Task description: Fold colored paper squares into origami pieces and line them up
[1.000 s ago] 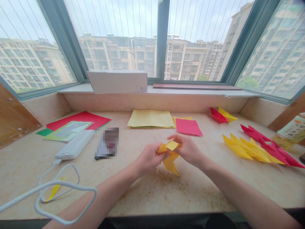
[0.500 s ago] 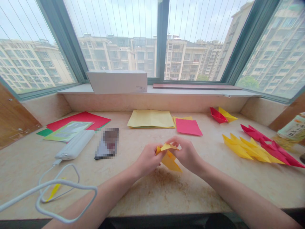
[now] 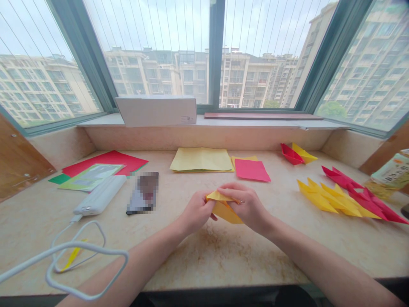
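The hands have closed in since a moment ago: the left hand [image 3: 196, 212] pinches the folded yellow paper [image 3: 225, 212] between thumb and fingers, while the right hand [image 3: 245, 204] presses over it, curled, above the near middle of the marble counter [image 3: 204, 260].

A partly folded piece of yellow origami paper [image 3: 226, 212], layered into pointed flaps, held just above the desk [image 3: 204, 260] between both hands. The left hand [image 3: 196, 212] grips its left end, while the right hand [image 3: 246, 206] lies across its top and right side, covering much of the fold. A paler yellow flap lies uppermost, tapering to the left; a deeper yellow section projects downward and to the right beneath it.
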The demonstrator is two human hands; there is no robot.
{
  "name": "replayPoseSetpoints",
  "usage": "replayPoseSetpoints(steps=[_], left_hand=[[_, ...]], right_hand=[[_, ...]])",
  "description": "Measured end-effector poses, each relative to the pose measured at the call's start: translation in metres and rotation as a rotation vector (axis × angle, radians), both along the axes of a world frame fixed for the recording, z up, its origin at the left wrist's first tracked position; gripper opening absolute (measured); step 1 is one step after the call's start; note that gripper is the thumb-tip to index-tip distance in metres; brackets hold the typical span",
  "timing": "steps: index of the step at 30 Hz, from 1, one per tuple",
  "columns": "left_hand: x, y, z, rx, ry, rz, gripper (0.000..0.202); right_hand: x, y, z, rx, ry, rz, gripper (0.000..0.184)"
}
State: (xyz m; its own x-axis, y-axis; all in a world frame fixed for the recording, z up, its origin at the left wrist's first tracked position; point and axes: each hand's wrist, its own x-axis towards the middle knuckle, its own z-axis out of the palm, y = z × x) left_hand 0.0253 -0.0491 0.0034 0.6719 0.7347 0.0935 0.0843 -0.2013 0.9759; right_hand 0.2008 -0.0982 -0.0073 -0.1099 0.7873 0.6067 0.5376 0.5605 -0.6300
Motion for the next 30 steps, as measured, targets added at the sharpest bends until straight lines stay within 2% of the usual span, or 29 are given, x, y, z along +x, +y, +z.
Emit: replayPoseSetpoints(steps=[7,12,19,22,26,30], left_hand=[[0.0,-0.003,0.003,-0.116,-0.093,0.014,0.037],[-0.001,-0.002,0.004,-0.166,-0.116,0.029,0.038],[-0.003,-0.003,0.004,-0.175,-0.176,0.027,0.037],[-0.004,-0.004,0.005,-0.186,-0.23,0.014,0.043],[-0.004,-0.003,0.006,-0.179,-0.243,-0.027,0.056],[-0.003,-0.003,0.006,-0.118,-0.188,-0.018,0.054]], right_hand=[[0.005,-0.001,0.002,0.069,-0.151,0.01,0.052],[0.008,-0.004,0.006,0.089,-0.22,0.093,0.049],[0.008,-0.006,0.01,0.073,-0.211,0.136,0.05],[0.01,-0.005,0.01,0.078,-0.194,0.143,0.052],[0.012,-0.005,0.012,0.067,-0.181,0.145,0.045],[0.01,-0.006,0.015,0.035,-0.194,0.158,0.046]])
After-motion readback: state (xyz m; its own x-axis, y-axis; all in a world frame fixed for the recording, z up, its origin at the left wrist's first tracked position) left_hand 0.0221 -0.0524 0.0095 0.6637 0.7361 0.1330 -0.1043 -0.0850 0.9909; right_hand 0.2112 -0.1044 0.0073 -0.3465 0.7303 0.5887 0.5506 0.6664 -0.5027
